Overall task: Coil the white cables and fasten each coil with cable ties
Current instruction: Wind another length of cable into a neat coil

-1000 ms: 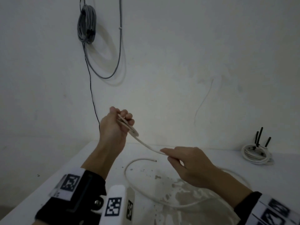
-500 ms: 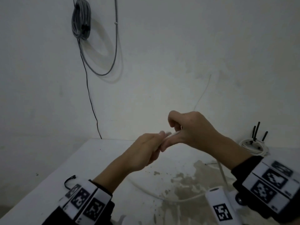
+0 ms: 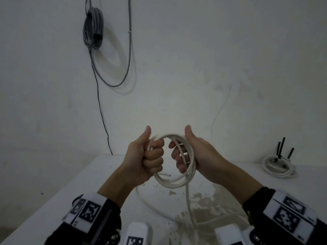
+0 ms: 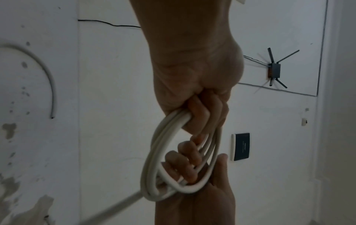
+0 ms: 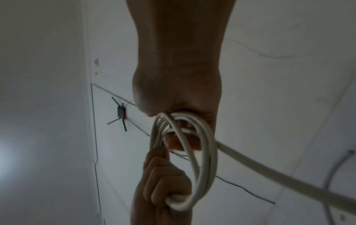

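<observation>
A white cable is wound into a coil (image 3: 174, 183) of several loops, held upright above the table between both hands. My left hand (image 3: 154, 152) grips the coil's left side in a fist, thumb up. My right hand (image 3: 178, 154) holds the right side, its fingers curled through the loops. The left wrist view shows the left hand (image 4: 200, 112) clenched on the coil (image 4: 152, 153). In the right wrist view the right hand (image 5: 179, 121) grips the coil (image 5: 205, 159). A loose tail (image 3: 188, 206) drops from the coil to the table, and the cable end (image 3: 166, 174) lies there.
At the back right of the white, stained table (image 3: 58, 197) lies another white coil (image 3: 277, 167) with black cable ties sticking up. A grey cable bundle (image 3: 92, 27) and a thin black wire (image 3: 100, 110) hang on the wall behind.
Earlier the hands pinched a single stretch of cable, then met. Now both hold a coil of several loops raised in front of me, and less cable lies on the table.
</observation>
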Demonstrator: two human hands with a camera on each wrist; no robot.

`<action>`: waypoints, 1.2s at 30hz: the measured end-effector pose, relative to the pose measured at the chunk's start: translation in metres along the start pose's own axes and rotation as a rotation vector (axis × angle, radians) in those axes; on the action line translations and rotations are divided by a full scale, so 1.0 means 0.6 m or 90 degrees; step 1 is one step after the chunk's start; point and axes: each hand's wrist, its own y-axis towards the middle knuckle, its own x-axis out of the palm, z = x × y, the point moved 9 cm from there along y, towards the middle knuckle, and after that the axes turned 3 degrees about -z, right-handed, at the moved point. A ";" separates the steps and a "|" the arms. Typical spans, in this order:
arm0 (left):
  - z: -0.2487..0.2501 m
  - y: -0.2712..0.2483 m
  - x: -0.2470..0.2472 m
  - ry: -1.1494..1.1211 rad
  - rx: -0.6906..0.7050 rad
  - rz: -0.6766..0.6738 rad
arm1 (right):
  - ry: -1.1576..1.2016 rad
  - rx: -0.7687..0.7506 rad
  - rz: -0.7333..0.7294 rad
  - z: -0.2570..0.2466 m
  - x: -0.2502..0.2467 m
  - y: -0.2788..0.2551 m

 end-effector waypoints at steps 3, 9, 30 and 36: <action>-0.012 -0.001 0.003 -0.030 -0.033 -0.058 | 0.081 0.000 0.019 -0.002 -0.004 0.005; -0.005 -0.012 0.037 -0.108 -0.058 -0.211 | -0.042 -0.116 0.066 -0.043 -0.013 0.008; 0.140 -0.053 -0.061 0.472 0.477 0.354 | -0.821 -0.285 0.049 0.003 -0.007 -0.040; 0.064 -0.026 -0.003 0.898 0.369 0.236 | -0.890 -0.552 0.049 -0.085 0.047 -0.063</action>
